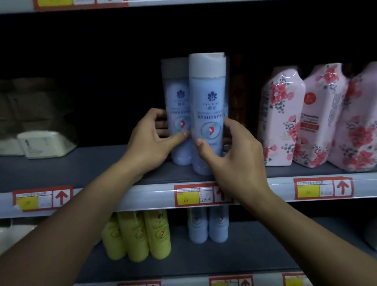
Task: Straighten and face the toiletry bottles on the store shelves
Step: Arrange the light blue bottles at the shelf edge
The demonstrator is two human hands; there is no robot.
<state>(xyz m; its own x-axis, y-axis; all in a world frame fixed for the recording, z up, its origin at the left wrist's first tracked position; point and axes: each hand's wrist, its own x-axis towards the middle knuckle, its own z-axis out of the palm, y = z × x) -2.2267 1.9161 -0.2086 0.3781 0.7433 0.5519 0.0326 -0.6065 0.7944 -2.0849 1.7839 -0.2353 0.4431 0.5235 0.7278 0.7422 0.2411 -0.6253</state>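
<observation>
Two pale blue bottles with grey caps stand on the middle shelf (92,167). My right hand (233,161) grips the front blue bottle (207,89) low down, thumb across its label, which faces me. My left hand (150,144) wraps around the rear blue bottle (177,97), thumb on its front and fingers behind it. Both bottles stand upright and touch each other, close to the shelf's front edge.
Pink flowered bottles (282,119) stand to the right on the same shelf, with a dark brown bottle (238,91) behind. White boxes (41,144) sit at the left. Below stand yellow-green bottles (141,236) and more blue bottles (208,227). Price rails (188,195) edge each shelf.
</observation>
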